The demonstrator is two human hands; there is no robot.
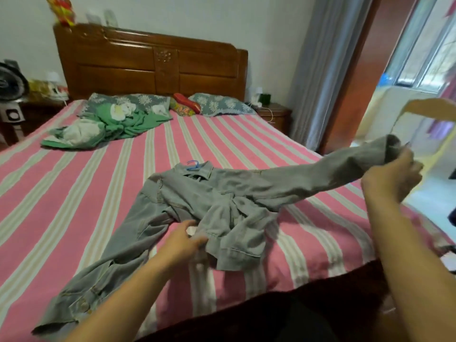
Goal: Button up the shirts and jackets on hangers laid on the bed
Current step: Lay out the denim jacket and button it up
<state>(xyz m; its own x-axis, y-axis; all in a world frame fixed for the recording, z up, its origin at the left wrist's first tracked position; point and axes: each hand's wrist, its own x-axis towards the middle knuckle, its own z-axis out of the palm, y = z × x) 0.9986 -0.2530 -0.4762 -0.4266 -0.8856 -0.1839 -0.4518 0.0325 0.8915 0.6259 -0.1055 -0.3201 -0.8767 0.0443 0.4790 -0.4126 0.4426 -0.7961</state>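
Note:
A grey denim jacket [197, 193] lies crumpled on the pink striped bed [74, 193], collar away from me, on a blue hanger [192, 166] whose hook shows at the collar. My left hand [183, 239] pinches the bunched front hem of the jacket near the bed's front edge. My right hand [392, 176] grips the cuff of one sleeve and holds it lifted, stretched out to the right above the bed's edge. The other sleeve trails toward the lower left, its cuff near the bed's front edge.
A green and white blanket [98, 129] lies rumpled near two patterned pillows [217, 103] and a red cushion by the wooden headboard [153, 62]. Nightstands flank the bed, a fan [11, 82] at left. A curtain and doorway stand at right.

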